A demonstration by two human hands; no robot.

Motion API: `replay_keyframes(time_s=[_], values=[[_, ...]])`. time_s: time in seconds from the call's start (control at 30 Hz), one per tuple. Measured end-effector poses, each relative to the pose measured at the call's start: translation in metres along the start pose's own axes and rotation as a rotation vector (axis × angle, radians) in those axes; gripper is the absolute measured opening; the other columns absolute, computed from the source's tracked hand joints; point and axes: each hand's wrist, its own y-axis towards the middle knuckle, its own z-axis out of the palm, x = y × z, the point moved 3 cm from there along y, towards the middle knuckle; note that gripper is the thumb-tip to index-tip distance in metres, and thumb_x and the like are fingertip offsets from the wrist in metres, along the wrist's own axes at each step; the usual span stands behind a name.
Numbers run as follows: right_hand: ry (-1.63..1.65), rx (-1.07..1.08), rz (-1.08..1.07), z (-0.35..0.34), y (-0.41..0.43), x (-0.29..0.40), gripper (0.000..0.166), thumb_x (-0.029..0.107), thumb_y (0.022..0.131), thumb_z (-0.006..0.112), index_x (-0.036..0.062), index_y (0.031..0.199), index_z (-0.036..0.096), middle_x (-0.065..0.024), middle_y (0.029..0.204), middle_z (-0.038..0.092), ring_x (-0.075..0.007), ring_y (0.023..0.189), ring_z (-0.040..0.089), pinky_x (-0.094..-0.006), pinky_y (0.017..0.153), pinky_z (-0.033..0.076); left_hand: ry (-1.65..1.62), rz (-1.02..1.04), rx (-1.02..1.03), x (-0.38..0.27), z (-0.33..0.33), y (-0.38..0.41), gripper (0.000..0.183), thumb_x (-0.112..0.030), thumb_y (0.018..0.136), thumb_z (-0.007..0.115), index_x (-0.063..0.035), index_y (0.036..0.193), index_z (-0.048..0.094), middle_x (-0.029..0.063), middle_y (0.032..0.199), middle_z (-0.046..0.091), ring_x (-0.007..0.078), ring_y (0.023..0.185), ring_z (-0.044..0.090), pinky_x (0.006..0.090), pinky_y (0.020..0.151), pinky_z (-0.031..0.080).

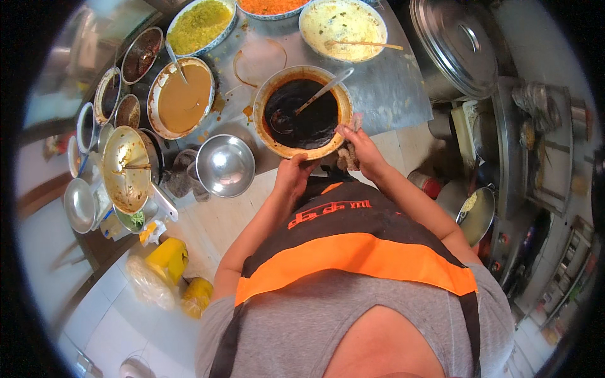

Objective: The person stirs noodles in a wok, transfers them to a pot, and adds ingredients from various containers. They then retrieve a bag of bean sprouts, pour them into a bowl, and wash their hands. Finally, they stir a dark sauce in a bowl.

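My left hand point(294, 176) grips the near rim of a large bowl of dark sauce point(305, 101), its thumb over the edge. On the bowl's near right side, my right hand point(361, 144) holds the rim together with a crumpled cloth point(349, 158). A metal ladle point(326, 90) lies in the sauce, its handle leaning on the far right rim. The bowl is at the near edge of the steel table point(392, 94). To the left of my hands stands a shiny steel bowl point(225, 165).
Brown sauce point(182, 101) fills a basin at left. Beyond stand bowls of green food point(201, 26), orange food point(272, 5) and pale sauce point(342, 28). Several small bowls and a frying pan point(125, 170) crowd the left. A lidded pot point(456, 42) stands at right; yellow bags point(170, 260) lie low left.
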Motion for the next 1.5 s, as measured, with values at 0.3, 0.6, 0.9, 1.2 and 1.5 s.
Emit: replay_keyframes(time_s=[0.3, 0.6, 0.9, 1.2, 1.5], values=[[-0.248, -0.187, 0.078, -0.051, 0.023, -0.034, 0.034, -0.008, 0.073, 0.057, 0.0004, 0.103, 0.045, -0.0097, 0.076, 0.057, -0.0182, 0.064, 0.060, -0.0302, 0.058, 0.051, 0.143, -0.075, -0.022, 0.021, -0.009, -0.008, 0.035, 0.003, 0.084, 0.041, 0.0064, 0.119, 0.039, 0.0185, 0.118, 0.052, 0.0310, 0.108, 0.054, 0.0431, 0.093, 0.046], [-0.628, -0.164, 0.042, -0.062, 0.058, 0.004, 0.044, -0.010, 0.067, 0.060, 0.0023, 0.107, 0.045, -0.0132, 0.073, 0.061, -0.0245, 0.060, 0.062, -0.0380, 0.045, 0.047, 0.130, -0.057, -0.049, 0.030, -0.020, -0.002, 0.031, 0.005, 0.080, 0.046, 0.0049, 0.111, 0.047, 0.0151, 0.110, 0.056, 0.0270, 0.102, 0.057, 0.0411, 0.085, 0.050], [-1.276, 0.035, -0.331, -0.040, 0.123, 0.064, 0.025, 0.005, 0.064, 0.070, 0.0022, 0.084, 0.055, -0.0119, 0.070, 0.062, -0.0195, 0.064, 0.060, -0.0350, 0.060, 0.047, 0.197, -0.106, 0.001, 0.026, -0.021, -0.002, 0.039, 0.001, 0.082, 0.046, 0.0003, 0.121, 0.042, 0.0152, 0.117, 0.052, 0.0276, 0.106, 0.054, 0.0416, 0.089, 0.049], [-0.872, 0.035, -0.104, -0.055, 0.112, 0.047, 0.024, 0.003, 0.070, 0.063, 0.0007, 0.093, 0.057, -0.0086, 0.077, 0.062, -0.0199, 0.069, 0.060, -0.0334, 0.065, 0.048, 0.247, 0.007, -0.174, -0.009, -0.025, 0.003, 0.062, -0.016, 0.083, 0.062, -0.0051, 0.130, 0.022, 0.0141, 0.108, 0.054, 0.0243, 0.090, 0.060, 0.0386, 0.072, 0.054], [-0.329, -0.163, 0.023, -0.058, 0.053, -0.004, 0.024, -0.003, 0.070, 0.054, -0.0026, 0.094, 0.054, -0.0115, 0.083, 0.060, -0.0230, 0.072, 0.061, -0.0355, 0.063, 0.050, 0.224, -0.091, -0.011, 0.000, -0.013, 0.001, 0.046, -0.024, 0.085, 0.064, -0.0070, 0.121, 0.041, 0.0081, 0.110, 0.056, 0.0212, 0.097, 0.056, 0.0376, 0.081, 0.050]])
